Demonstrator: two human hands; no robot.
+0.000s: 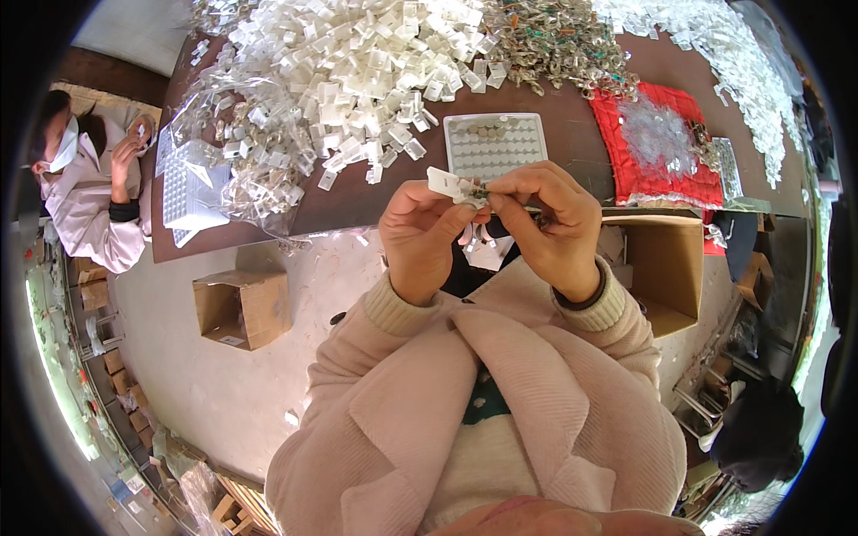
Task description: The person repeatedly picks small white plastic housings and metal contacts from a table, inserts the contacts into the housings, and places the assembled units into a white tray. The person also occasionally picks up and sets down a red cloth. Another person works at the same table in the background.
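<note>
My left hand (422, 234) pinches a small white plastic piece (444, 183), flat and rectangular with a slot in it. My right hand (552, 223) meets it from the other side, its thumb and forefinger closed on a small metallic part (479, 192) at the white piece's right end. Its exact kind is too small to make out. Both hands are raised at the table's near edge. Just beyond them lies a pale tray (496, 161) with rows of small pockets and a few round pieces in its upper part.
A big heap of white plastic pieces (349, 71) covers the back of the brown table (563, 121). Metal parts (554, 40) are piled beside it. At right lies a red cloth (612, 143) with clear pieces. Cardboard boxes (264, 308) stand below; a masked co-worker (89, 188) sits left.
</note>
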